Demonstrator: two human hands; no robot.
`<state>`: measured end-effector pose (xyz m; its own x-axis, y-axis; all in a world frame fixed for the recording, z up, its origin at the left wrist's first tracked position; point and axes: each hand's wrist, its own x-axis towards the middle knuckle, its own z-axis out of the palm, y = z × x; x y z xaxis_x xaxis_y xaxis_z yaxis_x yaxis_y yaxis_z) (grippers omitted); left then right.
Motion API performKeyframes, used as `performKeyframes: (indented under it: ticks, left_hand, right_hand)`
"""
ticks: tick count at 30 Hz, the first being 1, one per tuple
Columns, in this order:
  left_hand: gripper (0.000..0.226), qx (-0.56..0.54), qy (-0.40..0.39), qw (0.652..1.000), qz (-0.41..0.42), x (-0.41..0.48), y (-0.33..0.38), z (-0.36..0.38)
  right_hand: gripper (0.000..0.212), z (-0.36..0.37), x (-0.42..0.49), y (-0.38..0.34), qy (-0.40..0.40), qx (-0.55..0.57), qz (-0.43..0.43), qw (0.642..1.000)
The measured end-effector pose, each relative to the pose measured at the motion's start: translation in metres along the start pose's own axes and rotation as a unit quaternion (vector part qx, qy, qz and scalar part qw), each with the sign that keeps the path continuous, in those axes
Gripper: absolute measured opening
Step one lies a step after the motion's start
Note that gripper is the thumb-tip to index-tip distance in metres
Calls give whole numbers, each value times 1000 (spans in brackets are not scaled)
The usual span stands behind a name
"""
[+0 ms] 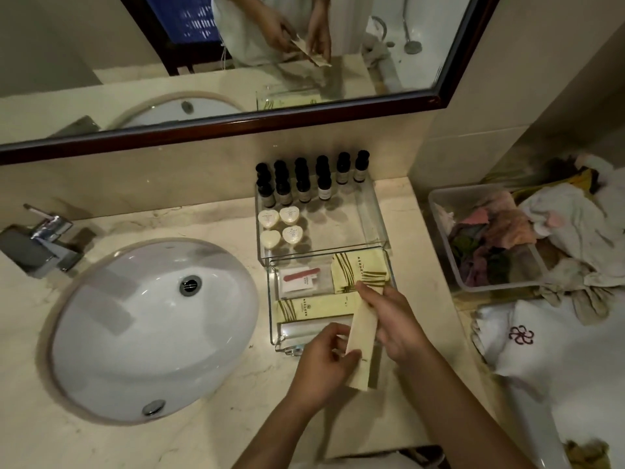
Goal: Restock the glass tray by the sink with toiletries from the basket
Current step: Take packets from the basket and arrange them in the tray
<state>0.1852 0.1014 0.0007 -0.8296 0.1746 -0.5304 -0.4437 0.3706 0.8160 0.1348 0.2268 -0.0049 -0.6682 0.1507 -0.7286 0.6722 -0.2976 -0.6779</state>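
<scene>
Head view, left hand (321,367) pinching lower end of long cream paper sachet (362,330), right hand (395,319) gripping its upper end, sachet tilted over near end of clear glass tray (270,299), tray beside white oval sink (152,330), cream printed packets (318,308) inside

Lettering on cream packets (314,308): illegible.

The left hand (323,362) pinched a slim cream paper packet (363,325) near its lower end; the right hand (397,321), just beyond, gripped its far end.
</scene>
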Motion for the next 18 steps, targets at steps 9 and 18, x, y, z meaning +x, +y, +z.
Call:
performKeyframes:
  ticks: [9, 18]
  left_hand:
    - [12, -74, 48, 990, -110, -6, -10, -16]
    - [9, -141, 73, 974, -160, 19, -4, -87]
  right_hand:
    - [34, -3, -26, 30, -93, -261, 50, 960]
    - [35, -17, -6, 2, -194, -449, -25, 872]
